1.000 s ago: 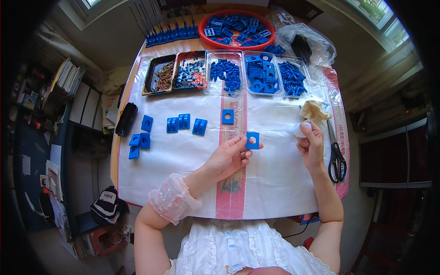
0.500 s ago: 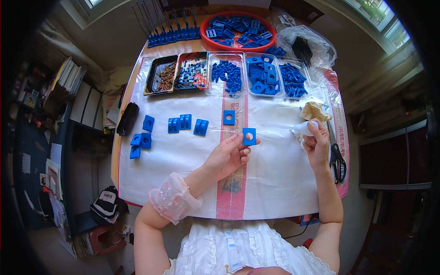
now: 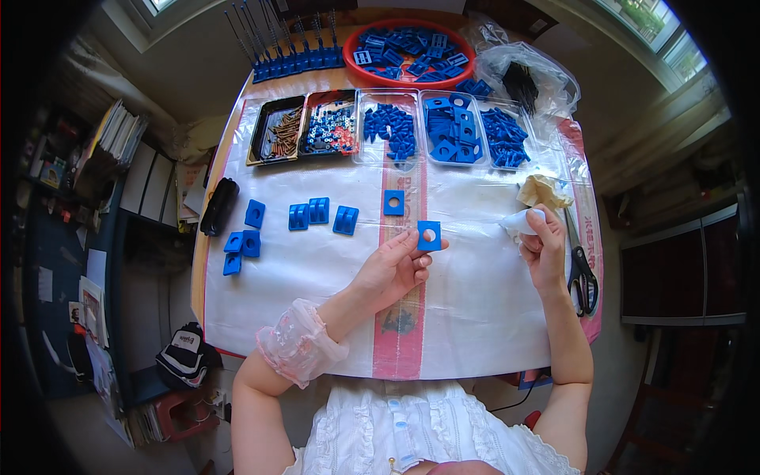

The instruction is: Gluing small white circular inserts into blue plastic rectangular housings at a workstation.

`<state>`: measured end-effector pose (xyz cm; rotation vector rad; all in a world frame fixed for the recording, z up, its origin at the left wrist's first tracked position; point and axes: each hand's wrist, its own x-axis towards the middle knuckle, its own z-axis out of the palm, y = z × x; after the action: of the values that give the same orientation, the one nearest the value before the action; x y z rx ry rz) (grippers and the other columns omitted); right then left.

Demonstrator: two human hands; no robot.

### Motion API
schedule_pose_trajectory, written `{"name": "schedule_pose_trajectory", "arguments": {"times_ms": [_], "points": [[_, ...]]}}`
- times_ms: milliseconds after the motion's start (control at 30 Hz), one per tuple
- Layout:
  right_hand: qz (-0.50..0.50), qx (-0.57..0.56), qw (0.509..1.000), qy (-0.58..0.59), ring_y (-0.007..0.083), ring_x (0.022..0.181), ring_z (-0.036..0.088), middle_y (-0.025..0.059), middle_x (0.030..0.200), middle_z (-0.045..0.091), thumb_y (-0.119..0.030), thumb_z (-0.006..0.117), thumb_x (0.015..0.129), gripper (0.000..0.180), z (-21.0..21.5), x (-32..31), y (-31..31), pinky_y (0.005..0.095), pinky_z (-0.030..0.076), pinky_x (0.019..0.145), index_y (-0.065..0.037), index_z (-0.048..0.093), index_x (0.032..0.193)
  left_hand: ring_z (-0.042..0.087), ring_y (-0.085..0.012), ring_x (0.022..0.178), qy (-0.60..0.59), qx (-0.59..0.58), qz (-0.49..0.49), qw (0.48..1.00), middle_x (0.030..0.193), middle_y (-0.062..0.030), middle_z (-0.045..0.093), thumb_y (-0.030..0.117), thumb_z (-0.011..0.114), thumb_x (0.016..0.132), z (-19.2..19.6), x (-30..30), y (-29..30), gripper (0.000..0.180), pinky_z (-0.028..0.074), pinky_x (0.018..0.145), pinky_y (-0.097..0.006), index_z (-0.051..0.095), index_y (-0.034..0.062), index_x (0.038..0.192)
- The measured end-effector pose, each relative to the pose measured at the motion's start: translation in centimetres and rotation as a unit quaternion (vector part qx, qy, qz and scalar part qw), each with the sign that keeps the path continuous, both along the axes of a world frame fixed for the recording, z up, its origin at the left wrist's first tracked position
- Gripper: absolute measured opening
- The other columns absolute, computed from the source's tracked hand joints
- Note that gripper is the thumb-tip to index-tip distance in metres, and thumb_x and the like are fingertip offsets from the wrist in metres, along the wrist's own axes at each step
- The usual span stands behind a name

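Between the thumb and fingers of my left hand [image 3: 393,267] is a square blue plate [image 3: 423,244] with a round hole, held just above the table. A similar blue plate with a hole [image 3: 393,192] lies flat beyond it. My right hand [image 3: 546,257] is closed around a small white bottle-like thing [image 3: 518,220], partly crumpled in look; its exact kind is unclear. Left of my left hand lie three blue ribbed blocks [image 3: 345,221]. Farther left, several blue holed plates [image 3: 251,243] lie close together.
Across the back stand trays of brass-coloured screws [image 3: 283,136], nuts [image 3: 331,131] and small blue parts [image 3: 402,138]. Behind them are a red basin [image 3: 348,65] and a row of blue-based rods [image 3: 297,63]. Black scissors [image 3: 584,285] lie at right, a black case [image 3: 220,207] at left.
The white thing in my right hand is tilted slightly differently, and that hand has shifted a little to the left. My left hand still holds the blue plate in nearly the same place.
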<state>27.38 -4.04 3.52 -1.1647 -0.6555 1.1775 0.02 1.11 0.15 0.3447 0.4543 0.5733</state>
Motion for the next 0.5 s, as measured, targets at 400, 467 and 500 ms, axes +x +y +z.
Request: {"name": "schedule_pose_trajectory", "arguments": {"times_ms": [400,467,500], "points": [[-0.002,0.004,1.000,-0.004,-0.0021,0.045,0.030,-0.0077,0.064,0.049,-0.018,0.065,0.093,0.013,-0.01,0.03,0.02,0.0185,0.016,0.039,-0.012,0.057,0.085,0.049,-0.0081,0.077,0.003,0.006,-0.003,1.000,0.119,-0.0096,0.063,0.033,0.050,0.104,0.02,0.05,0.00,0.022,0.045,0.071,-0.023,0.058,0.0135,0.108],[-0.002,0.003,1.000,-0.004,-0.0020,0.045,0.030,-0.0076,0.064,0.049,-0.018,0.066,0.093,0.013,0.00,0.01,0.04,0.0185,0.016,0.039,-0.012,0.057,0.085,0.049,-0.0081,0.077,0.004,0.007,-0.002,1.000,0.120,-0.0097,0.063,0.033,0.050,0.104,0.01,0.04,-0.02,0.022,0.045,0.071,-0.023,0.058,0.0136,0.107],[-0.002,0.003,1.000,-0.004,-0.0020,0.045,0.030,-0.0076,0.064,0.049,-0.019,0.066,0.092,0.013,0.01,0.00,0.04,0.0186,0.016,0.039,-0.012,0.057,0.085,0.049,-0.0081,0.077,0.004,0.008,-0.002,1.000,0.120,-0.0097,0.063,0.033,0.050,0.104,0.02,0.04,-0.03,0.021,0.045,0.071,-0.023,0.058,0.0136,0.107]]}}
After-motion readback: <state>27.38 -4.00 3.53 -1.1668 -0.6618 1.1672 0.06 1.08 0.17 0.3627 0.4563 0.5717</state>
